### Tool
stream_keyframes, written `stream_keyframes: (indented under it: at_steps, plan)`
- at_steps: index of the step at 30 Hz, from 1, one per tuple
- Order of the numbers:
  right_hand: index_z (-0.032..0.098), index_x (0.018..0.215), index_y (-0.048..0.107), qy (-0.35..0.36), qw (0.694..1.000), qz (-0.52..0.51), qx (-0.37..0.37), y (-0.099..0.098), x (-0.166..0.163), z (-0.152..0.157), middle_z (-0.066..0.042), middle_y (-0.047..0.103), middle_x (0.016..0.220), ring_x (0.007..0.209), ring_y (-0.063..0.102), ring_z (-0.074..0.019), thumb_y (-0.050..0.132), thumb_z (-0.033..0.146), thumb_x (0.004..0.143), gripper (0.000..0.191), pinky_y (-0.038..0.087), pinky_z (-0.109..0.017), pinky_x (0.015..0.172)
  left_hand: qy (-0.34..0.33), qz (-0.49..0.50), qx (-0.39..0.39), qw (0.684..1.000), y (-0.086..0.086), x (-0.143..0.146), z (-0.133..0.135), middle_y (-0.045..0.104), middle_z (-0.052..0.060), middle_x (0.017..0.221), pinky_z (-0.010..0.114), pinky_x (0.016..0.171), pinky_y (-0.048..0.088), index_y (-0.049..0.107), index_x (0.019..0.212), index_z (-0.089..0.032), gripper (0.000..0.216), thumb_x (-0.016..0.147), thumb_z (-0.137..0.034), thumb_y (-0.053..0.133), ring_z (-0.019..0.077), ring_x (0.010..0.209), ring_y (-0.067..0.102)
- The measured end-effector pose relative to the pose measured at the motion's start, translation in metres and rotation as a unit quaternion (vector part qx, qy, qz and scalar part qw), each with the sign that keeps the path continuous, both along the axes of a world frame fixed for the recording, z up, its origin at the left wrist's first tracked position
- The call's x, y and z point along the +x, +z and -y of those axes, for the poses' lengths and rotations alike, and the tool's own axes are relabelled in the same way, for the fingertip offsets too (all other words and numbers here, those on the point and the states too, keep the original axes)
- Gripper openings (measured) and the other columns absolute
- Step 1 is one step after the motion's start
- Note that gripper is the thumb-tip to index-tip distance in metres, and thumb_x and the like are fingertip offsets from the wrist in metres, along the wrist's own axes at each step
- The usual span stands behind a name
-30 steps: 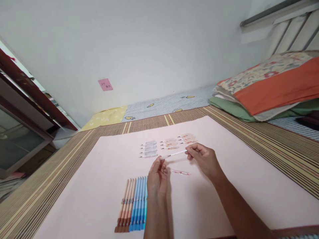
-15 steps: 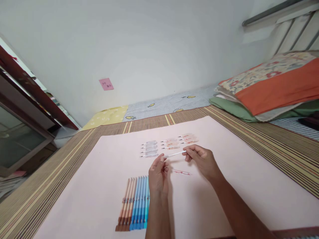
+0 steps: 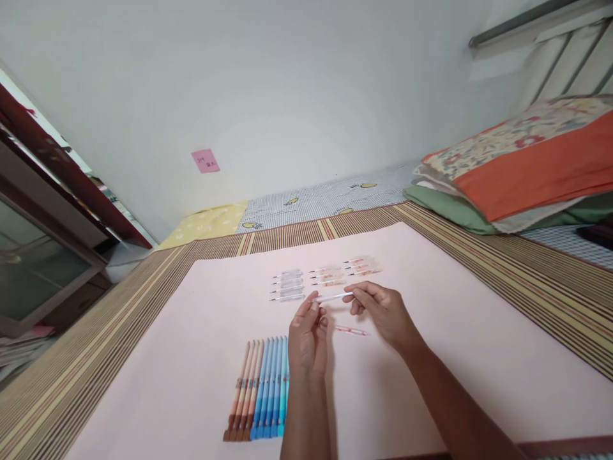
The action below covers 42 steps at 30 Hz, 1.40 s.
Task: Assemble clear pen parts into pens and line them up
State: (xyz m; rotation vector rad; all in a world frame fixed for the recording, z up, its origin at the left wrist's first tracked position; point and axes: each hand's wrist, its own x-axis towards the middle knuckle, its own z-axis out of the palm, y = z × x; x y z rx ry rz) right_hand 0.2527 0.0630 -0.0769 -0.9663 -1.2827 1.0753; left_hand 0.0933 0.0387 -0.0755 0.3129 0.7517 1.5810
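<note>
Between my two hands is a slim white pen refill (image 3: 332, 297), almost level above the pale sheet. My left hand (image 3: 306, 332) pinches its left end, and the fingers hide that tip. The right end sits in the fingertips of my right hand (image 3: 378, 310). Just below lies a thin clear tube with pink marks (image 3: 352, 331), partly behind my left fingers. Beyond the hands are small rows of dark-tipped refills, grey-clear ones (image 3: 290, 284) at left and orange-patterned ones (image 3: 328, 276) at right. Brown and blue pens (image 3: 261, 390) stand side by side left of my left forearm, which covers some.
The pale pink sheet (image 3: 167, 358) lies on a striped mat (image 3: 62, 345). Folded bedding with an orange band (image 3: 531, 179) is piled at the right. A white wall with a pink note (image 3: 205, 161) rises behind, and a glass-fronted cabinet (image 3: 38, 255) stands at left.
My right hand has moved slightly left, closer to my left hand, so less of the refill shows between them. The left hand has shifted a little to the right.
</note>
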Motion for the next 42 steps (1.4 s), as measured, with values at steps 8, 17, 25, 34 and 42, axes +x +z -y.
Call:
stream_keyframes:
  at_steps: [8, 17, 25, 34, 42]
  plan:
    - [0.018, 0.091, 0.074, -0.03, 1.0, -0.004, -0.008, -0.003, -0.007, 0.001, -0.003, 0.071, 0.07, 0.061, 0.06, -0.0144, 0.064, 0.047, 0.089, 0.031, 0.048, -0.028, 0.061, 0.013, -0.026, -0.002, 1.0, 0.002, 0.007, 0.001, 0.067, 0.002, 0.073, 0.014, 0.054, 0.045, 0.074, 0.094, -0.012, 0.031, 0.066, -0.018, 0.086, 0.0059, 0.06, 0.058]
    - [0.02, 0.116, 0.068, -0.038, 0.999, 0.009, 0.003, 0.005, 0.002, 0.001, -0.007, 0.073, 0.088, 0.074, 0.065, -0.0186, 0.059, 0.052, 0.089, 0.042, 0.052, -0.032, 0.068, -0.003, 0.139, -0.087, 0.986, -0.003, 0.003, -0.003, 0.065, 0.005, 0.075, 0.015, 0.051, 0.043, 0.067, 0.081, -0.011, 0.011, 0.09, -0.014, 0.062, 0.0056, 0.057, 0.055]
    - [0.02, 0.074, 0.063, 0.049, 0.923, 0.376, -0.061, -0.016, 0.013, 0.002, -0.002, 0.064, 0.079, 0.074, 0.057, -0.0182, 0.071, 0.021, 0.07, 0.009, 0.039, -0.028, 0.065, 0.011, 0.22, -0.05, 0.974, 0.005, -0.008, -0.004, 0.061, 0.004, 0.076, 0.015, 0.05, 0.042, 0.063, 0.082, -0.011, 0.027, 0.1, -0.021, 0.046, 0.0048, 0.057, 0.052]
    - [0.021, 0.071, 0.055, 0.001, 0.948, 0.316, -0.026, -0.022, 0.0, 0.0, 0.002, 0.057, 0.068, 0.063, 0.048, -0.0143, 0.063, 0.021, 0.076, 0.01, 0.033, -0.025, 0.058, 0.045, 0.163, -0.094, 0.981, 0.005, -0.006, -0.005, 0.064, 0.004, 0.073, 0.014, 0.049, 0.043, 0.062, 0.082, -0.011, 0.018, 0.097, -0.014, 0.053, 0.0053, 0.055, 0.055]
    - [0.019, 0.087, 0.067, -0.014, 0.987, -0.115, -0.114, -0.012, 0.016, -0.01, 0.007, 0.043, 0.054, 0.051, 0.035, -0.0092, 0.078, 0.041, 0.073, 0.028, 0.023, -0.024, 0.049, 0.05, 0.15, -0.108, 0.982, 0.004, -0.003, -0.003, 0.065, 0.005, 0.071, 0.014, 0.047, 0.043, 0.061, 0.083, -0.011, 0.015, 0.096, -0.014, 0.054, 0.0058, 0.052, 0.056]
